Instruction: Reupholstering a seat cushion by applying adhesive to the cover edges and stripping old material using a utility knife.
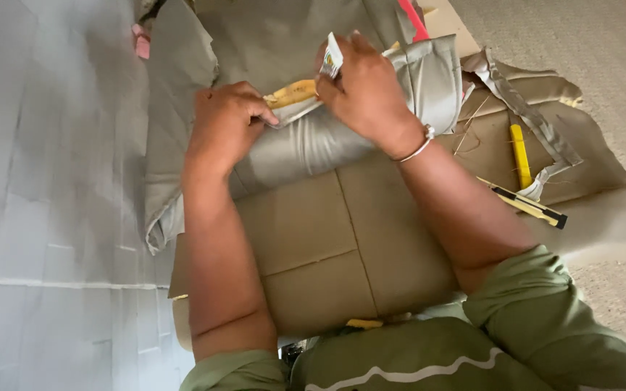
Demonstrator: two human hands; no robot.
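As seen from the head camera, a padded seat cushion (pixel 342 246) in tan material, divided by stitched seams into panels, is positioned in the near centre of the scene, directly in front of the person. A grey fabric cover (pixel 306 137) is draped over the far part of the cushion and extends to the left, where it hangs in loose folds.

The left hand (pixel 224 124) is closed on the edge of the grey fabric cover, the fingers curled and the thumb pressed against the folded hem. A strip of yellow foam (pixel 291 93) is exposed at this hem, between the two hands. The right hand (pixel 364 90) is placed just right of the left hand, on the same edge. A small white tube (pixel 332 56) with a coloured label is pinched between its thumb and fingers, held upright above the foam. A white bracelet (pixel 420 147) is worn at the right wrist.

To the right, on a sheet of brown cardboard (pixel 588 145), a yellow utility knife (pixel 520 155) is laid well apart from the hands. Nearer, a second yellow and black knife (pixel 530 205) is laid at an angle. A torn grey fabric strip (pixel 530 119) is lying across the cardboard beside them. A pale sheet (pixel 45 195) with crease lines is spread over the left side. Green sleeves (pixel 530 304) are visible at the near edge.
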